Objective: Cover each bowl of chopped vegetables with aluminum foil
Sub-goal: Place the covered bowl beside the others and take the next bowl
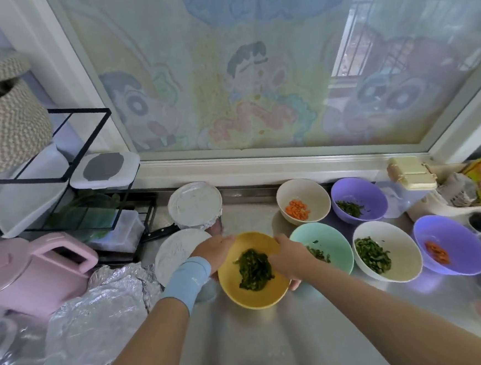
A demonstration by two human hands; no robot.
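A: Whereabouts of the yellow bowl (257, 299)?

B: Front and centre of the steel counter (275, 343), closer in than any other bowl. Uncovered, with a heap of chopped dark greens (253, 270) inside.

A: Held how?

B: Gripped from both sides. On the right rim, the right hand (290, 257), fingers curled down round the wall, one fingertip peeping out below the bowl's edge. On the left rim, the left hand (214, 252), above a light blue wrist sleeve (188, 281); fingers tucked behind the rim and mostly hidden, probably wrapped round it.

A: Already wrapped?

B: Two. Up by the window ledge (261, 166), the back covered bowl (195, 204), foil stretched flat across the top and crimped at the rim. Just beside the left hand, the near covered bowl (173, 252), partly behind the wrist.

A: Left to cover, besides the yellow one?

B: Five. Front row, left to right: the teal bowl (335, 238) with a few greens, just beside the right hand; the white bowl (403, 253) with green strips; the front purple bowl (463, 251) with red pieces. Back row: the cream bowl (309, 190) with diced carrot, the back purple bowl (369, 195) with dark green shreds.

A: Spare foil?

B: A crumpled foil sheet (99, 308) at the lower left of the counter, beside a pink jug (25, 274).
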